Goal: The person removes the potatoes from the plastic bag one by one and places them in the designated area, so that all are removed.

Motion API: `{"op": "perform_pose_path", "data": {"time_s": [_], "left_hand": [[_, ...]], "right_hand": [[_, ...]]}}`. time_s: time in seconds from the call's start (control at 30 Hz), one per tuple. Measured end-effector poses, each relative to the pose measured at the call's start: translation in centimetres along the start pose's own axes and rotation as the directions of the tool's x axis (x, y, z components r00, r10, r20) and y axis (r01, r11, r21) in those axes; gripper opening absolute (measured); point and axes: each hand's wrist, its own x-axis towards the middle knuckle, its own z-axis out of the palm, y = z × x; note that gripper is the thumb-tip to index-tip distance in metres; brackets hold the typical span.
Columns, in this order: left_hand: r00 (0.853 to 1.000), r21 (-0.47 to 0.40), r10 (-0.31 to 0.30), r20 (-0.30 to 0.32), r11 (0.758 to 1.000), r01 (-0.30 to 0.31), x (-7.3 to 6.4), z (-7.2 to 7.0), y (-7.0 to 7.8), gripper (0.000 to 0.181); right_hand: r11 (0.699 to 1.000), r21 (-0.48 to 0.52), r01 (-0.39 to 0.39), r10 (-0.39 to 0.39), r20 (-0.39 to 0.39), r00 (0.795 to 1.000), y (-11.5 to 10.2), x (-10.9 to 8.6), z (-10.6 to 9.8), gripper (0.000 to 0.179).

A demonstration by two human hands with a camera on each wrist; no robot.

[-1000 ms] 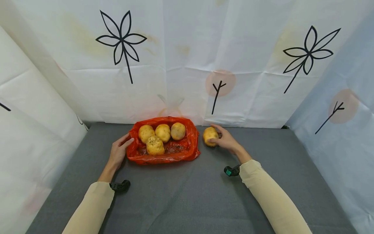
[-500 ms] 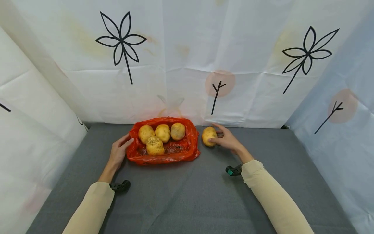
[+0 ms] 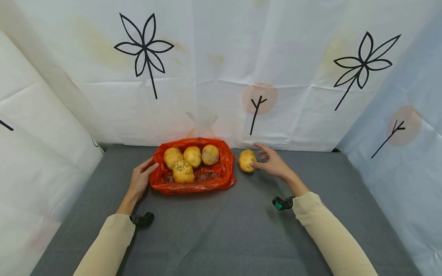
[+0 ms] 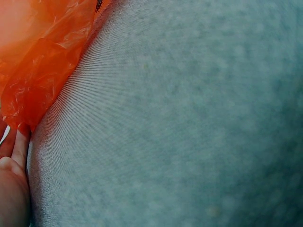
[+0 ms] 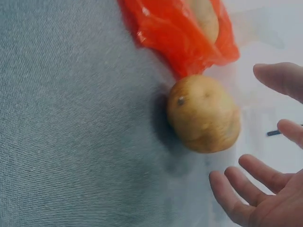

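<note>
A red plastic bag (image 3: 207, 185), its mouth spread wide, sits near the back of the table with several potatoes (image 3: 183, 171) inside. My left hand (image 3: 139, 180) rests against its left end, the thumb over the rim. In the left wrist view, straight fingers (image 4: 20, 146) touch the bag's red film (image 4: 40, 80). A single potato (image 3: 247, 161) lies on the cloth just right of the bag. My right hand (image 3: 272, 163) is beside it with fingers spread, the thumb tip close to the potato. The right wrist view shows a gap between the fingers (image 5: 236, 187) and this potato (image 5: 203, 113).
Grey cloth (image 3: 207, 237) covers the table. A white printed curtain (image 3: 221, 76) stands right behind the bag, and further curtain panels flank both sides. Each wrist carries a small black camera, one of them the right wrist's camera (image 3: 282, 203).
My right hand has let go of the single potato and drawn back to the right, its fingers opening. The potato has shifted slightly left toward the bag. My left hand has stayed put.
</note>
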Motion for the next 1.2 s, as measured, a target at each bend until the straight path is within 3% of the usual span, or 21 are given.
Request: {"op": "perform_pose_path", "data": {"time_s": [0.23, 0.4, 0.5, 0.57, 0.8, 0.93, 1.2], "left_hand": [[1.000, -0.002, 0.012, 0.003, 1.000, -0.012, 0.0, 0.0, 0.1, 0.062], [1.000, -0.013, 0.014, 0.009, 1.000, -0.014, -0.4, 0.1, 1.0, 0.060], [1.000, -0.002, 0.007, 0.002, 1.000, -0.007, -0.5, 0.2, 1.0, 0.060], [1.000, 0.005, 0.013, -0.003, 1.000, -0.013, -0.1, 0.1, 0.0, 0.061], [1.000, -0.006, 0.017, -0.001, 1.000, -0.017, 0.0, 0.0, -0.1, 0.061], [1.000, 0.000, 0.006, 0.001, 1.000, -0.006, -0.1, 0.1, 0.2, 0.060], [1.000, -0.008, -0.025, 0.008, 1.000, 0.025, -0.4, 0.2, 1.3, 0.057]], "right_hand": [[0.998, -0.053, 0.043, -0.044, -0.026, 0.999, -1.9, -1.2, -0.1, 0.078], [0.994, -0.023, 0.110, -0.110, -0.017, 0.994, -3.2, -1.6, 0.8, 0.076], [0.990, -0.001, 0.144, -0.144, -0.012, 0.989, -3.5, -1.5, 1.7, 0.075], [0.987, 0.007, 0.160, -0.160, -0.008, 0.987, -3.7, -1.4, 2.4, 0.075], [0.974, 0.046, 0.222, -0.224, 0.028, 0.974, -5.0, -0.8, 4.9, 0.073], [0.961, 0.084, 0.264, -0.269, 0.047, 0.962, -5.8, 0.0, 6.4, 0.071], [0.945, 0.067, 0.321, -0.325, 0.076, 0.943, -7.4, 1.4, 9.9, 0.071]]}}
